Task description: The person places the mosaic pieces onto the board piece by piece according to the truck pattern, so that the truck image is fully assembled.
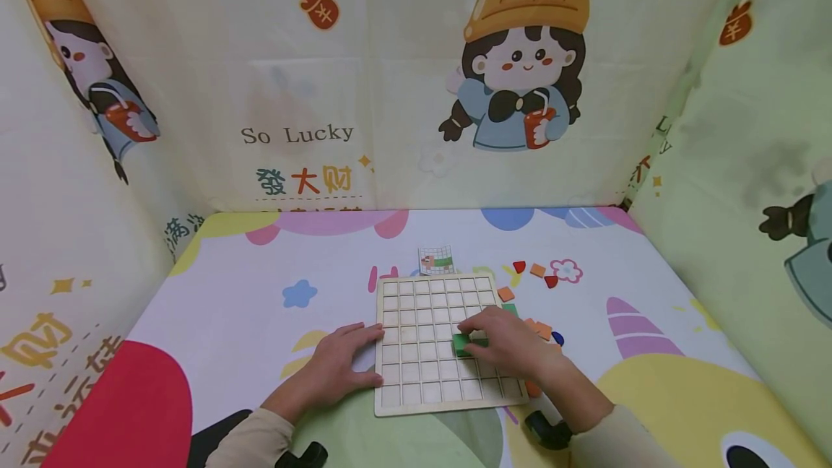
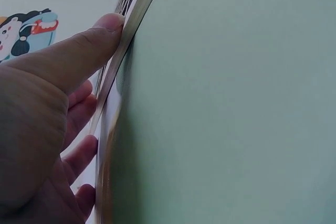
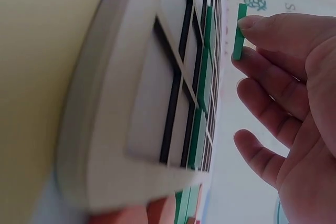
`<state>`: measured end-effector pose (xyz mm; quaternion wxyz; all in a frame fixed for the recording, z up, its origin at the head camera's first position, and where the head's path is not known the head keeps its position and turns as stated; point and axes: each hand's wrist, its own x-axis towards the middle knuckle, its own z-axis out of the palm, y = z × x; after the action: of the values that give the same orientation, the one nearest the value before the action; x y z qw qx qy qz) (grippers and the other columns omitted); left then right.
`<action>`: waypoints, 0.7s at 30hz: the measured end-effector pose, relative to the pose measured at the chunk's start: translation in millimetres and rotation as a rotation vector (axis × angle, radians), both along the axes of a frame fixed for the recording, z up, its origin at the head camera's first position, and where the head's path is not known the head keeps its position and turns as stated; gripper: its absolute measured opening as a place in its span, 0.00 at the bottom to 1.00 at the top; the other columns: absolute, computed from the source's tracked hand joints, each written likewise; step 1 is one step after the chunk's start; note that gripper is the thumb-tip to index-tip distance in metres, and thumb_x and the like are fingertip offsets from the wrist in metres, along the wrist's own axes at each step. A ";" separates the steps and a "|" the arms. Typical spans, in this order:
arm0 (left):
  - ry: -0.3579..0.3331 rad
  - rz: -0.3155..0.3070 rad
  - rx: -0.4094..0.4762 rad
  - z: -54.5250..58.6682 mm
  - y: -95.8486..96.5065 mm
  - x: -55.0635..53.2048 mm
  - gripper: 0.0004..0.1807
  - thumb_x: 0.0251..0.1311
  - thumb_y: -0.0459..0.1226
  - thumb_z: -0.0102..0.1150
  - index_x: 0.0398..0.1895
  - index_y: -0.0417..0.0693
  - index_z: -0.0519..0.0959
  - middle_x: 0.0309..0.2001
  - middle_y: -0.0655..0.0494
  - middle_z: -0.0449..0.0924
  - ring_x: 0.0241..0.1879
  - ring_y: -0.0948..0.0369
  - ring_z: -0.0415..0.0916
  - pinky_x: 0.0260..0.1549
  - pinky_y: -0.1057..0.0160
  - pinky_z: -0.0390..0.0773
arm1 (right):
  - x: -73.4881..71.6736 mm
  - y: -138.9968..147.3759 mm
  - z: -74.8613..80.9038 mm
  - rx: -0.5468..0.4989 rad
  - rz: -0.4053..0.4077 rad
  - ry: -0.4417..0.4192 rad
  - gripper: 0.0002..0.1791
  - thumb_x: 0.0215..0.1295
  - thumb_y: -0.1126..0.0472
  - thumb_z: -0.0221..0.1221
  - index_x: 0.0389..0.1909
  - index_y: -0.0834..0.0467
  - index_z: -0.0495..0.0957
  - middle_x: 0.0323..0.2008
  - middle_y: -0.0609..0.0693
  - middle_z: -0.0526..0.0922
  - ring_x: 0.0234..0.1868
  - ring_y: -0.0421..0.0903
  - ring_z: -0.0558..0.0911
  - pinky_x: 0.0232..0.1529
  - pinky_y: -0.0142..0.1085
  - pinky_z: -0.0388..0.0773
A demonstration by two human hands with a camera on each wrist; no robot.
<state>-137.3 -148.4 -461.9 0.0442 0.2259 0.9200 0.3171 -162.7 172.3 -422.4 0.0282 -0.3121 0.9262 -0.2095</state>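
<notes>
A pale wooden grid board (image 1: pixel 448 407) lies flat on the table. My left hand (image 1: pixel 338 363) rests at its left side; in the left wrist view, the thumb (image 2: pixel 100 35) touches the board's edge with fingers fairly straight. Over the right half of the board, my right hand (image 1: pixel 507 344) pinches a small green tile (image 3: pixel 240 32) between thumb and index finger, the other fingers loosely bent. In the right wrist view that tile stands apart from the board, and several green tiles (image 3: pixel 202 80) sit in the board's cells below.
Behind the board lies a small picture card (image 1: pixel 436 261) with a coloured grid pattern. Loose pieces are scattered to the right: orange squares (image 1: pixel 538 270), red pieces (image 1: pixel 518 266), a green tile (image 1: pixel 510 308) and a dark blue piece (image 1: pixel 557 338). Printed cloth walls (image 1: pixel 403 92) surround the table.
</notes>
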 end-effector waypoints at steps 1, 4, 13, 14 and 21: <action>-0.002 0.001 -0.002 0.3 0.0 0.2 0.37 0.52 0.48 0.76 0.65 0.45 0.75 0.67 0.54 0.73 0.68 0.42 0.63 0.62 0.37 0.62 | 0.0 -1.6 -0.3 -0.004 0.005 0.003 0.14 0.64 0.60 0.67 0.49 0.59 0.85 0.43 0.45 0.85 0.47 0.46 0.78 0.49 0.43 0.78; -0.008 0.002 -0.003 1.4 0.1 0.6 0.37 0.52 0.48 0.75 0.65 0.45 0.75 0.67 0.54 0.73 0.68 0.42 0.62 0.63 0.37 0.62 | 0.1 -6.5 -0.8 0.012 0.006 0.009 0.14 0.64 0.59 0.67 0.49 0.58 0.85 0.43 0.46 0.85 0.46 0.45 0.78 0.47 0.42 0.78; -0.006 0.007 -0.002 1.5 0.2 0.7 0.37 0.52 0.47 0.76 0.65 0.45 0.75 0.67 0.54 0.73 0.68 0.42 0.63 0.62 0.37 0.62 | 0.6 -18.2 -2.7 0.040 -0.012 -0.029 0.14 0.64 0.60 0.67 0.49 0.58 0.85 0.42 0.47 0.85 0.45 0.45 0.78 0.48 0.43 0.78; -0.005 0.006 -0.001 1.4 0.2 0.7 0.37 0.52 0.47 0.76 0.65 0.45 0.75 0.66 0.54 0.74 0.68 0.42 0.63 0.62 0.37 0.62 | 0.3 -19.1 -3.4 0.044 -0.016 -0.034 0.14 0.64 0.59 0.67 0.50 0.58 0.85 0.43 0.46 0.85 0.45 0.45 0.78 0.48 0.43 0.78; -0.004 0.003 0.003 2.3 0.2 1.0 0.37 0.52 0.47 0.76 0.65 0.44 0.75 0.67 0.53 0.73 0.68 0.42 0.63 0.62 0.36 0.62 | 0.0 -23.4 -5.6 0.056 -0.010 -0.037 0.14 0.65 0.58 0.66 0.49 0.57 0.85 0.42 0.46 0.85 0.44 0.45 0.77 0.48 0.43 0.78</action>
<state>-136.3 -148.1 -459.6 0.0452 0.2240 0.9198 0.3190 -162.7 148.8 -428.0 0.0528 -0.3026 0.9326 -0.1895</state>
